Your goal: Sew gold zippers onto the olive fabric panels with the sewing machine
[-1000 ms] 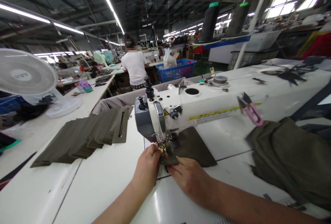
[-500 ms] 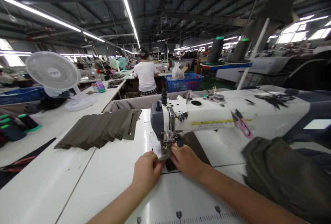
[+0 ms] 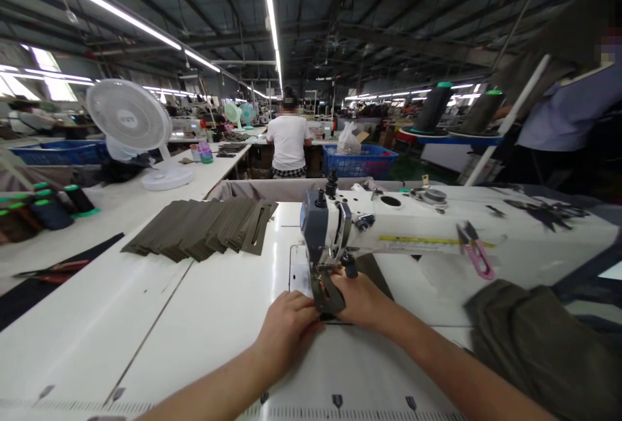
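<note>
Under the head of a white and dark grey sewing machine [image 3: 315, 227] lies a dark olive fabric piece [image 3: 328, 298], its near end tilted up towards me. My right hand [image 3: 362, 299] grips this piece along its right side, close to the presser foot, with the fingertips partly hidden by the machine. At the piece's near left corner, the curled fingers of my left hand [image 3: 290, 329] hold its edge. The needle area is small and hard to make out. More dark olive fabric [image 3: 376, 272] shows behind my right hand.
A fanned stack of olive fabric pieces [image 3: 194, 230] lies left of the machine. Pink-handled thread snips [image 3: 479, 256] rest against the machine arm. A fabric heap [image 3: 529, 343] sits at right. Beyond are a white fan [image 3: 129, 116], thread cones [image 3: 432, 107] and co-workers.
The fabric piece's near end has turned and lifted between my hands. My left hand has come slightly nearer to me. The view has swung left, and a person now shows at far right.
</note>
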